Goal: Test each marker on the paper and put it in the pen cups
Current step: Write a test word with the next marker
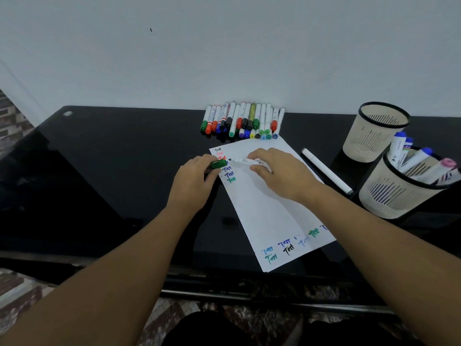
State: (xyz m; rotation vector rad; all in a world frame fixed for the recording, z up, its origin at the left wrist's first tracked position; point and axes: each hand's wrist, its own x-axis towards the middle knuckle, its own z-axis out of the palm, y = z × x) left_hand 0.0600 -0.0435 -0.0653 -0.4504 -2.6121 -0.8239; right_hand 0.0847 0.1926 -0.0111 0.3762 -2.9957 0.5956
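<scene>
Over the paper (264, 203), your right hand (282, 173) pinches an uncapped marker (245, 161); your left hand (193, 182), at the paper's edge, pinches its green cap (219, 164).

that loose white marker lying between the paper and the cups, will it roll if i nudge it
Probably yes. The loose white marker looks like a smooth round barrel lying flat on the glossy black table, so a sideways nudge would likely roll it. It seems light and stiff, so it should lift as one piece. The nearer pen cup sits close and might stop it.

The paper (269, 208) lies before the marker row (243, 121), with two pen cups (374, 132) (one behind the other) to its right.
</scene>
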